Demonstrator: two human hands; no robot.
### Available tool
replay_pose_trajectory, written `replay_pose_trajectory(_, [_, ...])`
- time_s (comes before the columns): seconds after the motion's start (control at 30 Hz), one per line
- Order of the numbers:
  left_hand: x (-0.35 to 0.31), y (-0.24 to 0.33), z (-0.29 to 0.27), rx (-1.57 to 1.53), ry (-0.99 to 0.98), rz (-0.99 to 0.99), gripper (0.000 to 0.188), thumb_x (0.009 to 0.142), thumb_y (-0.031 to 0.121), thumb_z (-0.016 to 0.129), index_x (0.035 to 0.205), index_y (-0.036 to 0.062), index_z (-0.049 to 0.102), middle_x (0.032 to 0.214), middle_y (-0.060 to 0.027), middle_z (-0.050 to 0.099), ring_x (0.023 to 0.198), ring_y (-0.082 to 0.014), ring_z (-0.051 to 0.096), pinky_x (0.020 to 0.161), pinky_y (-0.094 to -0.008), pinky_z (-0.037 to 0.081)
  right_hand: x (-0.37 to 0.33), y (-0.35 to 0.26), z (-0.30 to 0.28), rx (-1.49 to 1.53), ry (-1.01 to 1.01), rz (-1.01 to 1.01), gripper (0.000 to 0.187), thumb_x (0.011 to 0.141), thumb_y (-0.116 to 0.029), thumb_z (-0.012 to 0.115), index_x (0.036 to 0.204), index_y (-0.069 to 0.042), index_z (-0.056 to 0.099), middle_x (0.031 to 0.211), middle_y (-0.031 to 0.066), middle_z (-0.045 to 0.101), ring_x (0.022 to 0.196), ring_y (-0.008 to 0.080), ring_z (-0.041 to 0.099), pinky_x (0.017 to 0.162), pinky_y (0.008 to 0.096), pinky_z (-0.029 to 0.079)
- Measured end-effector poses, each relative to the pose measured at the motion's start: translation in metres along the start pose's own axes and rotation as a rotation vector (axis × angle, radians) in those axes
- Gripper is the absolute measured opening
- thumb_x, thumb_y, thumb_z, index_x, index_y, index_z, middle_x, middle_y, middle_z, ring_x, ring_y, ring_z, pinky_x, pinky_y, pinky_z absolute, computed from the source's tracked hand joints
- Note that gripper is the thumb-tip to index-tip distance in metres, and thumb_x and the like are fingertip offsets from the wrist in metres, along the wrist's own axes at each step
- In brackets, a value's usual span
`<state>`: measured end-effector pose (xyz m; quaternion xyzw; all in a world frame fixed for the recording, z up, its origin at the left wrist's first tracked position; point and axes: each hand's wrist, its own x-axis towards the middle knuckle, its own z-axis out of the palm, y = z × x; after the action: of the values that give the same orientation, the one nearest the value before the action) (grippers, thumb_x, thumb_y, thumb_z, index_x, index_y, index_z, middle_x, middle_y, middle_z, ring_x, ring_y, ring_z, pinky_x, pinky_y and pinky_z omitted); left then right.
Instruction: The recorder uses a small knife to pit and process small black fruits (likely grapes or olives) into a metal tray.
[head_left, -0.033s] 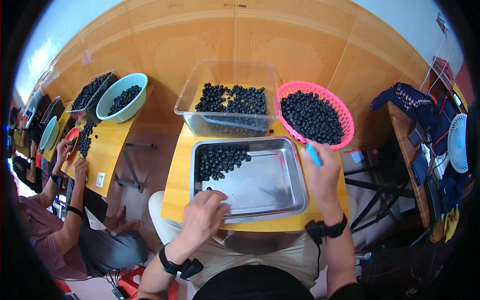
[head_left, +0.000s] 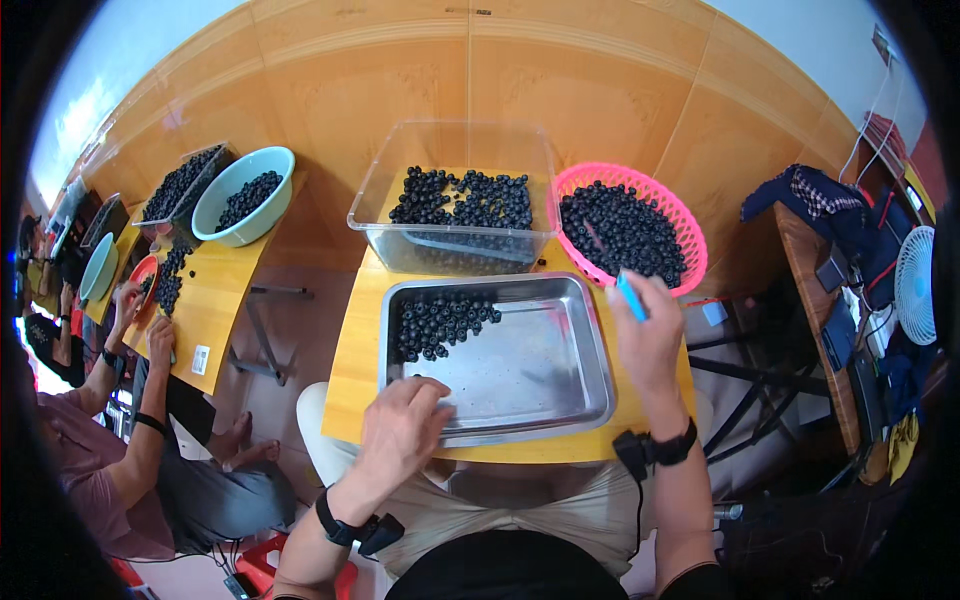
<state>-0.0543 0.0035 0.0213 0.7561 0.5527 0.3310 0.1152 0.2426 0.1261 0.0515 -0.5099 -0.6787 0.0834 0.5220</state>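
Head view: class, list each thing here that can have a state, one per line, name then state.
Metal tray: upright on the yellow table, berries only in its far left corner.
Clear tub: open, partly filled with dark berries.
Pink basket: nearly full of berries.
Left hand: resting in the tray's near left corner.
Right hand: closed on a blue tool.
Teal bowl: holds berries.
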Motion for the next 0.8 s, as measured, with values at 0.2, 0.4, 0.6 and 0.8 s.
replay_pose_trajectory(0.2, [0.011,-0.014,0.0,0.302,-0.101,0.101,0.023,0.082,0.009,0.074,0.103,0.0049,0.068,0.096,-0.0111,0.069,0.089,-0.0319,0.065,0.083,-0.0431,0.052,0.026,0.046,0.009,-0.144,-0.024,0.008,0.031,0.089,-0.015,0.077,0.115,0.002,0.073,0.095,0.0179,0.071,0.086,0.0307,0.071,0.074,0.0375,0.054])
replay_pose_trajectory(0.4, [0.011,-0.032,0.006,0.365,-0.299,0.033,0.023,0.085,0.012,0.074,0.107,0.0057,0.07,0.099,-0.0126,0.07,0.092,-0.0336,0.068,0.082,-0.0444,0.055,-0.007,0.042,0.005,0.044,-0.003,0.196,0.029,0.092,-0.015,0.076,0.113,0.004,0.073,0.096,0.0141,0.075,0.086,0.0199,0.072,0.077,0.0334,0.055])
replay_pose_trajectory(0.6, [0.019,-0.034,0.01,0.305,-0.322,-0.017,0.02,0.089,0.013,0.071,0.107,0.0052,0.07,0.098,-0.0129,0.067,0.091,-0.0353,0.068,0.076,-0.0452,0.057,-0.039,0.034,-0.005,0.092,-0.05,0.271,0.023,0.091,-0.011,0.074,0.107,0.005,0.073,0.091,0.0134,0.074,0.082,0.0193,0.07,0.076,0.0319,0.054])
replay_pose_trajectory(0.8, [0.02,-0.04,0.015,0.39,-0.19,0.027,0.018,0.089,0.012,0.071,0.105,0.0054,0.069,0.102,-0.0132,0.066,0.098,-0.033,0.065,0.08,-0.0426,0.056,-0.056,0.02,-0.008,0.16,-0.073,0.202,0.018,0.091,-0.008,0.075,0.102,0.005,0.072,0.081,0.0118,0.068,0.072,0.0176,0.064,0.068,0.0311,0.05])
